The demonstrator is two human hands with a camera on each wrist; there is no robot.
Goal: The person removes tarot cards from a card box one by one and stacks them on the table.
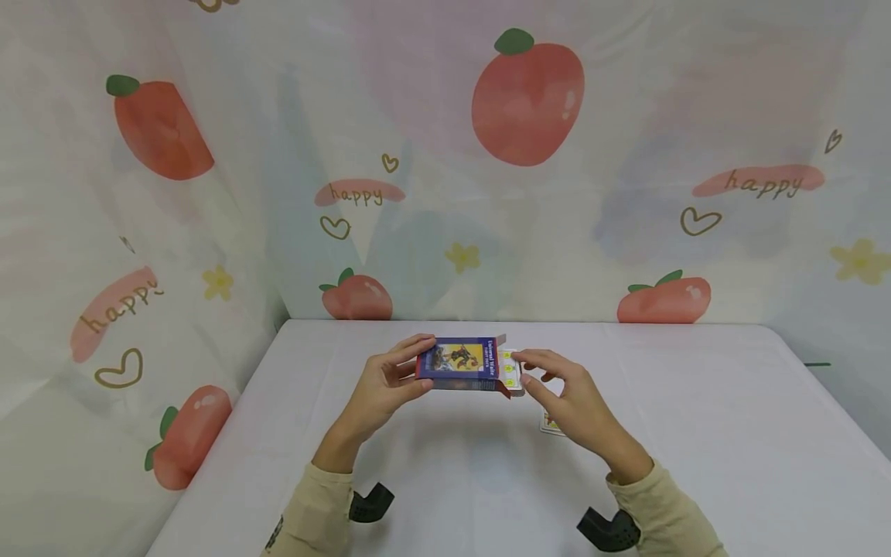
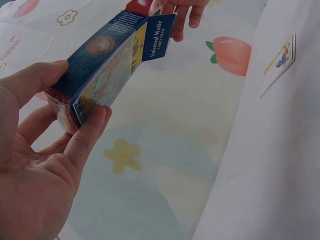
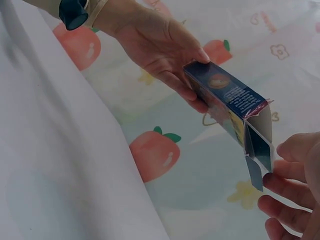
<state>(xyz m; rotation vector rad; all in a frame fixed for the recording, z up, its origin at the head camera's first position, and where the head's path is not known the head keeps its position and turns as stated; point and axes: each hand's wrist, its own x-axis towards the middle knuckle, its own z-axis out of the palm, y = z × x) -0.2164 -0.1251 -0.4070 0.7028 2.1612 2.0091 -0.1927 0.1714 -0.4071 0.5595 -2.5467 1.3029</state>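
Observation:
A blue tarot card box (image 1: 459, 358) labelled Universal Waite is tilted in the air over the table, its right end uncovered. My left hand (image 1: 384, 381) grips the closed left end, thumb along the near side and fingers on the far side. White-bordered cards (image 1: 510, 370) with yellow discs stick out at the uncovered end. There, the fingertips of my right hand (image 1: 574, 402) are right at the cards' outer edge, thumb and index apart. An end flap (image 2: 157, 37) with the title hangs bent outward. Below the right hand, a small stack of cards (image 1: 550, 422) lies partly hidden.
A white-covered table (image 1: 445, 495) runs back to a cloth wall (image 1: 431, 247) printed with fruit, hearts and flowers. Another cloth wall (image 1: 42, 418) stands along the left side. Black curved pieces (image 1: 372, 503) are worn at both sleeve cuffs.

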